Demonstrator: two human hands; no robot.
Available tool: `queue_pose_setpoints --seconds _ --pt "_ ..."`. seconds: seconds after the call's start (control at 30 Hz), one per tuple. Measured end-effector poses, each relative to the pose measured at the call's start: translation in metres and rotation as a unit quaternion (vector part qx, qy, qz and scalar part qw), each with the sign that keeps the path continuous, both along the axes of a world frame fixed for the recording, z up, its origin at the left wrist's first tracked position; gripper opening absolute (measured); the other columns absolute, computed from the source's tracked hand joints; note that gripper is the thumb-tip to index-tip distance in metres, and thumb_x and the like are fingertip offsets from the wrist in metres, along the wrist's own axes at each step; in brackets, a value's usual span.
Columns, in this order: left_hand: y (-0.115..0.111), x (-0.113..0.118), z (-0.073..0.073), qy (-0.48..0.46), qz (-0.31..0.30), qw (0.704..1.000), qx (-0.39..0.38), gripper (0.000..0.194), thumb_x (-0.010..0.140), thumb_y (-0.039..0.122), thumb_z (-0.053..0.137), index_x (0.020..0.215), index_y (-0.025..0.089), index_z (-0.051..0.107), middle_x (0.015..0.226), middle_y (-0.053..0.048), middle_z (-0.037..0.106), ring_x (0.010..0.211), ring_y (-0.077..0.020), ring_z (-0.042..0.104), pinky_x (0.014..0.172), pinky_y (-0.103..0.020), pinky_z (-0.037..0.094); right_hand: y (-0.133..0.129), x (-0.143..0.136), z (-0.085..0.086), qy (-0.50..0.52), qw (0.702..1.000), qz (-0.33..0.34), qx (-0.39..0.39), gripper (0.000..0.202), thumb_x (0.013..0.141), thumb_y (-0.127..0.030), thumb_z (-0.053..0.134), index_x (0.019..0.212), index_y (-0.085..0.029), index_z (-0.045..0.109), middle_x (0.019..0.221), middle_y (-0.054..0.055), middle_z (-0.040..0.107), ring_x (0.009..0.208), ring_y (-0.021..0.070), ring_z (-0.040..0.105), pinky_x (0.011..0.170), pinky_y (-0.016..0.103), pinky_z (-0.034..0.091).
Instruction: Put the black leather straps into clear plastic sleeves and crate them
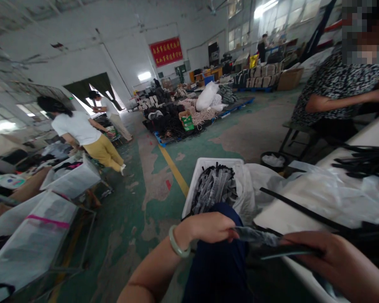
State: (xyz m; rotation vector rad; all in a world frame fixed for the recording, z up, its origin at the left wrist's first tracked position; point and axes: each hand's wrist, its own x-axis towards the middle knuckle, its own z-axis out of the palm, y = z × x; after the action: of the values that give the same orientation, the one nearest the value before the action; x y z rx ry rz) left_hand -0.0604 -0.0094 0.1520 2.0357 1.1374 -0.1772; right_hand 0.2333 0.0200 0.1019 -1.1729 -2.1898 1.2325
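Note:
Above my dark blue trouser leg, my left hand (210, 227), with a pale green bangle (179, 242) on its wrist, is closed on one end of a clear plastic sleeve (255, 235). The sleeve stretches across to my right hand (322, 248), whose fingers are closed round its other end together with a dark strip (287, 251). Beyond my left hand stands a white bin (219, 161) full of plastic-wrapped dark strips (213, 189). A long black strap (303, 210) lies on the white table past my right hand.
On the right, a person (331, 92) sits by the white table (366, 143), which bears black straps and loose plastic. A white sack (255, 185) adjoins the bin. Large white bins (38, 235) stand at the left, near two people. Piled goods (177, 109) lie on pallets farther back.

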Motion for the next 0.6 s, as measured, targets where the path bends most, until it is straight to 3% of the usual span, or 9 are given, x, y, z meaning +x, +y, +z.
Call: queue_pose_setpoints --seconds 0.1,0.17,0.27,0.33,0.4,0.47,0.5,0.6 --pt "0.0 0.014 -0.013 -0.049 -0.019 0.999 0.013 0.018 0.088 0.017 0.046 0.081 0.016 0.062 0.084 -0.006 0.07 0.079 -0.0165 0.065 0.069 -0.024 0.046 -0.009 -0.035 0.023 -0.001 0.997 0.078 -0.011 0.018 0.075 -0.028 0.058 0.076 -0.026 0.076 0.081 0.007 0.074 0.078 0.0253 0.068 0.069 0.031 0.052" --pt "0.001 0.017 -0.017 -0.065 -0.03 0.997 0.031 0.017 0.09 0.021 0.047 0.086 0.016 0.062 0.085 -0.007 0.069 0.079 -0.0178 0.064 0.068 -0.025 0.046 -0.012 -0.057 0.028 0.004 0.995 0.097 -0.011 0.021 0.076 -0.021 0.053 0.073 -0.024 0.073 0.072 0.003 0.071 0.071 0.0219 0.066 0.064 0.028 0.048" --pt "-0.001 -0.005 -0.014 -0.087 -0.025 0.996 0.025 0.019 0.091 0.025 0.046 0.086 0.016 0.061 0.085 -0.007 0.068 0.078 -0.0176 0.062 0.069 -0.024 0.045 -0.004 -0.074 0.024 0.017 0.996 0.089 -0.008 0.022 0.08 -0.022 0.053 0.083 -0.023 0.075 0.076 0.002 0.072 0.074 0.0208 0.066 0.068 0.028 0.048" --pt "-0.006 -0.039 -0.012 -0.1 0.046 0.994 0.019 0.02 0.09 0.027 0.047 0.083 0.017 0.062 0.084 -0.005 0.067 0.079 -0.0168 0.061 0.071 -0.024 0.045 0.013 -0.077 0.017 0.05 0.998 0.021 0.012 0.024 0.084 -0.03 0.054 0.089 -0.021 0.075 0.082 0.004 0.073 0.078 0.0218 0.067 0.072 0.03 0.05" --pt "-0.014 -0.082 -0.018 -0.101 0.193 0.976 0.023 0.028 0.091 0.037 0.046 0.079 0.017 0.062 0.077 -0.002 0.065 0.073 -0.0154 0.06 0.066 -0.023 0.043 0.038 -0.076 0.01 0.111 0.986 -0.109 0.06 0.033 0.088 -0.042 0.052 0.089 -0.018 0.075 0.087 0.008 0.074 0.083 0.0233 0.067 0.077 0.033 0.052" --pt "-0.025 -0.125 -0.038 -0.093 0.335 0.937 -0.042 0.041 0.09 0.053 0.043 0.075 0.017 0.058 0.056 0.003 0.055 0.05 -0.0127 0.05 0.051 -0.022 0.036 0.066 -0.076 0.001 0.163 0.955 -0.237 0.068 0.045 0.091 -0.052 0.047 0.086 -0.016 0.074 0.087 0.01 0.073 0.078 0.0219 0.067 0.071 0.032 0.054" --pt "-0.031 -0.144 -0.054 -0.094 0.39 0.913 -0.072 0.047 0.086 0.061 0.043 0.072 0.018 0.055 0.051 0.004 0.051 0.045 -0.0122 0.048 0.049 -0.023 0.035 0.079 -0.079 -0.004 0.18 0.944 -0.277 0.028 0.047 0.092 -0.054 0.046 0.087 -0.015 0.073 0.084 0.01 0.072 0.071 0.0197 0.067 0.064 0.03 0.054" --pt "-0.055 -0.18 -0.113 -0.105 0.469 0.865 -0.143 0.059 0.07 0.077 0.051 0.068 0.018 0.052 0.046 0.005 0.048 0.041 -0.0129 0.046 0.047 -0.025 0.036 0.115 -0.101 -0.027 0.194 0.906 -0.3 -0.225 0.04 0.095 -0.046 0.049 0.086 -0.012 0.069 0.068 0.006 0.067 0.049 0.0109 0.057 0.045 0.021 0.049"
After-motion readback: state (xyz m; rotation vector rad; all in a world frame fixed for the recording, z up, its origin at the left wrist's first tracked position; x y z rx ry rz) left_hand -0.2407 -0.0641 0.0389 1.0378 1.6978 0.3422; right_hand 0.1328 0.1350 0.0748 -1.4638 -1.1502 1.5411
